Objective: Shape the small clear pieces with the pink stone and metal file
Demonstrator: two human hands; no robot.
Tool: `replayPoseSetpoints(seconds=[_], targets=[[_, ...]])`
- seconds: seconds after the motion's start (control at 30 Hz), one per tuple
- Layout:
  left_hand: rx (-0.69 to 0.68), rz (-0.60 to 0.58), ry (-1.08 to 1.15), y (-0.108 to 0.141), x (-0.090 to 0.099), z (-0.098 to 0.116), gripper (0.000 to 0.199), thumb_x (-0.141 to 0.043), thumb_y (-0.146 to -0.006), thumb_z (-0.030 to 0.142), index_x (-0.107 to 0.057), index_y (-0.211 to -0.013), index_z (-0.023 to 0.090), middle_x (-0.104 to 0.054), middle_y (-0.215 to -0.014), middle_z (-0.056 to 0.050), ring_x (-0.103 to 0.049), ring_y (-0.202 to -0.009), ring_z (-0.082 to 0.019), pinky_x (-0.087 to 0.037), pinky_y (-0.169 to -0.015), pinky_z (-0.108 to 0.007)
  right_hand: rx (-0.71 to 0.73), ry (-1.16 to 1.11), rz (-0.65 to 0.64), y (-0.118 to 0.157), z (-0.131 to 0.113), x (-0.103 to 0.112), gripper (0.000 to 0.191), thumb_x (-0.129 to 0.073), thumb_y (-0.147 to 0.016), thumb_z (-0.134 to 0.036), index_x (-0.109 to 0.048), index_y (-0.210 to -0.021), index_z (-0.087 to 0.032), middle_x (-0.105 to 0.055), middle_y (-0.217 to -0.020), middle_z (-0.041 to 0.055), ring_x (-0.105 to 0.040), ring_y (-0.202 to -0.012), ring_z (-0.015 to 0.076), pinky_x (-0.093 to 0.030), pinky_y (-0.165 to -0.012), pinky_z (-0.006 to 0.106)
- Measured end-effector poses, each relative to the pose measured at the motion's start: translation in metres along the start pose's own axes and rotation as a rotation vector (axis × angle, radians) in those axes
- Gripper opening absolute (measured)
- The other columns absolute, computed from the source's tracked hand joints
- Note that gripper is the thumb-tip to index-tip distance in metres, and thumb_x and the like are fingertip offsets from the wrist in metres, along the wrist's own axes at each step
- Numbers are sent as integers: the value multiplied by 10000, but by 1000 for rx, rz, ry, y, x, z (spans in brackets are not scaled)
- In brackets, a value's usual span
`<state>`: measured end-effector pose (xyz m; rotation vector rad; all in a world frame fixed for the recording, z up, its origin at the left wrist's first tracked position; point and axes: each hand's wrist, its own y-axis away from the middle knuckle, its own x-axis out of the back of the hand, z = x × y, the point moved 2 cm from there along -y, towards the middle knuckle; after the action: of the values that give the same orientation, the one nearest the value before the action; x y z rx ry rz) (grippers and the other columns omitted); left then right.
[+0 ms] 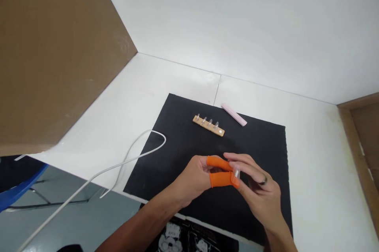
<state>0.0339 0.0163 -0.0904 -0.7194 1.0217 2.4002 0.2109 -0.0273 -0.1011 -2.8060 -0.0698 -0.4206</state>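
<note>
Above the black mat, my left hand (pixel 197 177) wears orange finger covers on its thumb and index finger. Their tips pinch a small clear nail tip (pixel 236 173). From the right, my right hand (pixel 260 189), with a ring on one finger, closes its thumb and fingers on the same nail tip, so part of it is hidden. Beyond the hands lies a wooden strip (pixel 219 132) with several clear nail tips (pixel 210 123) standing on it. Past its right end, a pink nail file (pixel 233 114) rests across the mat's far edge.
The black mat (pixel 177 125) lies on a white table (pixel 314 157). A white cable (pixel 118 165) loops over the mat's left edge and hangs off the table. A brown panel (pixel 59 54) rises at left, a white wall behind, and a wooden frame (pixel 358 157) at right.
</note>
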Motion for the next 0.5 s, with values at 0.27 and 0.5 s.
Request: replayPoseSetpoints(seconds=[0.27, 0.5], targets=[[10, -46, -51, -13, -4, 0, 330, -1091, -576, 332, -906, -813, 194, -789, -804, -1, -672, -809, -132, -531, -855, -252, -8, 2, 39, 2, 5, 10, 403, -736, -1012, -117, -787, -1309, -384, -833, -1296, 46, -785, -1161, 221, -705, -914, 363], [-68, -68, -204, -16, -6, 1, 325, -1002, -715, 451, -889, -873, 190, -803, -874, -38, -734, -888, -200, -578, -912, -334, -56, 20, 62, 4, 9, 14, 395, -747, -1020, -168, -756, -1366, -361, -829, -1300, 85, -788, -1158, 254, -721, -875, 390]])
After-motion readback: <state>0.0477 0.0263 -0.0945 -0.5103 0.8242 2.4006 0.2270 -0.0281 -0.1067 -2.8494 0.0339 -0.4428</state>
